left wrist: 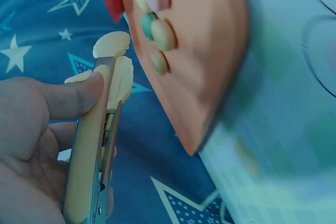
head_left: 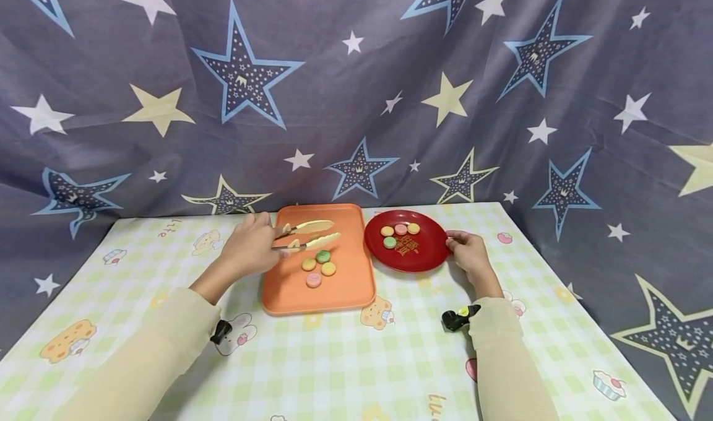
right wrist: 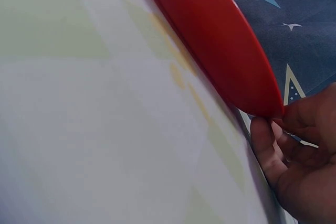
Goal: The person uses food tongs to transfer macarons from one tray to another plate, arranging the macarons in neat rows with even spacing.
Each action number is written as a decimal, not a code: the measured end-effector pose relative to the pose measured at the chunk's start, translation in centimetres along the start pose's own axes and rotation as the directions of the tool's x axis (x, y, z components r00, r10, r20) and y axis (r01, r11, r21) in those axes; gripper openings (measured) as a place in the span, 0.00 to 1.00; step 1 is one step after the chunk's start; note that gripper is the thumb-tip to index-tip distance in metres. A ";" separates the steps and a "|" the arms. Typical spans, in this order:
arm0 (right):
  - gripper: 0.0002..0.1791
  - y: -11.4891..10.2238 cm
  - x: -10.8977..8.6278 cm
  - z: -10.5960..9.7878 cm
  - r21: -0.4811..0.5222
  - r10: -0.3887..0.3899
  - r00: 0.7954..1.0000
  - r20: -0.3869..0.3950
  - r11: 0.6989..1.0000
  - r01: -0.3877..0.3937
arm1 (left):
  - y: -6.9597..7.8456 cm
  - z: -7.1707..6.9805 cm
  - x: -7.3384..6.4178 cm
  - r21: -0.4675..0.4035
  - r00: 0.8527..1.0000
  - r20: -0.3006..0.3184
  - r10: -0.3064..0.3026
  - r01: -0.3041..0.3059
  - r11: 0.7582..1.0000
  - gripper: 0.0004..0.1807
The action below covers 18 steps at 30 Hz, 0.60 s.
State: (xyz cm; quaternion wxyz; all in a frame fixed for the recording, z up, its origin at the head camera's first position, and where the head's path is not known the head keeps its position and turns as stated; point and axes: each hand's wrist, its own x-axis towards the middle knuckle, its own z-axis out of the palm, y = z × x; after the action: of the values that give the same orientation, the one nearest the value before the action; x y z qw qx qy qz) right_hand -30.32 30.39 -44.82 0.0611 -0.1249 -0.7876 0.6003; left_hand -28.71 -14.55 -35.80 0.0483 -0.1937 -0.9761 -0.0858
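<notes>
Spreading across the bottom of the frame, a checked cloth covers the desk (head_left: 334, 365), with a cream sleeve coming in from each lower corner: the left sleeve (head_left: 139, 359) and the right sleeve (head_left: 509, 365). Beyond them, left of centre, lies an orange tray (head_left: 345, 297). At least four macarons sit near its middle: a pink macaron (head_left: 314, 280) nearest, two yellow macarons (head_left: 328, 269) and a green macaron (head_left: 323, 257) farther up.

At the tray's left edge, the left hand (head_left: 253, 244) has its fingers wrapped round the tongs (head_left: 314, 226), thumb pressed along the handle. Their arms stand apart with nothing between them. The tray's macarons lie below the tongs in the head view; in the left wrist view they show at upper centre, clear of the tips and touching no finger.

Right of the tray, the red plate (head_left: 423, 260) carries four plated macarons (head_left: 401, 229) on its left half. The right hand (head_left: 468, 254) pinches its right rim between thumb and fingers, well apart from those sweets. By my reading the work is around midway: four pieces are plated, the tray's group is left. Farthest off, a star-printed curtain (head_left: 312, 136) fills the upper frame.
</notes>
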 end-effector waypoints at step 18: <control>0.19 -0.3 -0.3 0.1 -0.004 -0.012 1.000 -0.007 1.000 0.012 | -3.6 1.2 -1.4 -0.049 0.999 0.031 -0.043 0.045 0.998 0.32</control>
State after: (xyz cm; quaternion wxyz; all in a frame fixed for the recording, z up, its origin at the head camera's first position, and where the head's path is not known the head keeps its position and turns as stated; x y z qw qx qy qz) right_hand -30.14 30.12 -44.59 0.0670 -0.1223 -0.7893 0.5980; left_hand -28.83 -18.10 -37.68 0.0271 -0.1747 -0.9783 -0.1083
